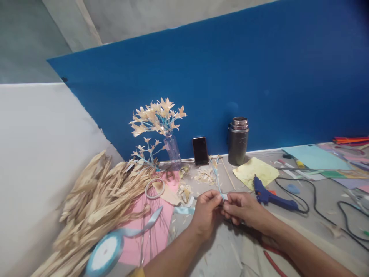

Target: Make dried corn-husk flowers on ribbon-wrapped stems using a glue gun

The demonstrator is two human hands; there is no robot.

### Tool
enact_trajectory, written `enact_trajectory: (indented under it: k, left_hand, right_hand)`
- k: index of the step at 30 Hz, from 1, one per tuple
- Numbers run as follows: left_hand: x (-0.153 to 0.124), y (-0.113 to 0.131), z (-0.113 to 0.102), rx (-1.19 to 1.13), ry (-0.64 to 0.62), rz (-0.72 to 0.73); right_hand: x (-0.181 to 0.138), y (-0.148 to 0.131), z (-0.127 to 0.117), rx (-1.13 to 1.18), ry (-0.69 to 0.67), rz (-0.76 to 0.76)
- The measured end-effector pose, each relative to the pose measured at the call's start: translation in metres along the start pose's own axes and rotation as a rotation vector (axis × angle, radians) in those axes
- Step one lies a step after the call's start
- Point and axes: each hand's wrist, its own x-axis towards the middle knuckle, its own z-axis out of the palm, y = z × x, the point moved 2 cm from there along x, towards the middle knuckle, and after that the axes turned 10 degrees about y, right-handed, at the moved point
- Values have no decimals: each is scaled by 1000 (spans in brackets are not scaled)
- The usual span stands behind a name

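Observation:
My left hand (206,211) and my right hand (243,209) meet over the grey table, both pinched on the lower end of a thin stem wrapped in light blue ribbon (216,179). The stem rises away from my fingers and carries small dried-husk leaves near its top. A loose end of light blue ribbon (183,210) trails left from under my left hand. A spool of the same ribbon (105,254) lies at the near left on pink paper (157,231).
A heap of dried corn husks (95,204) fills the left. A bottle vase with husk flowers (172,150), a phone (200,151) and a steel flask (238,141) stand against the blue board. A blue glue gun (269,196), cables and coloured papers (314,157) lie right.

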Motion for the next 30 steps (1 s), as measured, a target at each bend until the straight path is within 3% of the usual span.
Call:
enact_trajectory:
  k: [6, 13, 19, 30]
  left_hand:
    - [-3, -6, -1, 54, -46, 40]
    - [-2, -11, -3, 45, 36, 77]
    - [3, -14, -5, 57, 51, 76]
    - [5, -18, -6, 26, 13, 64]
  right_hand:
    - [-1, 3, 1, -77, -7, 6]
    - [-3, -8, 4, -138, 61, 59]
    - [-1, -8, 3, -122, 43, 97]
    - [2, -1, 4, -98, 59, 37]
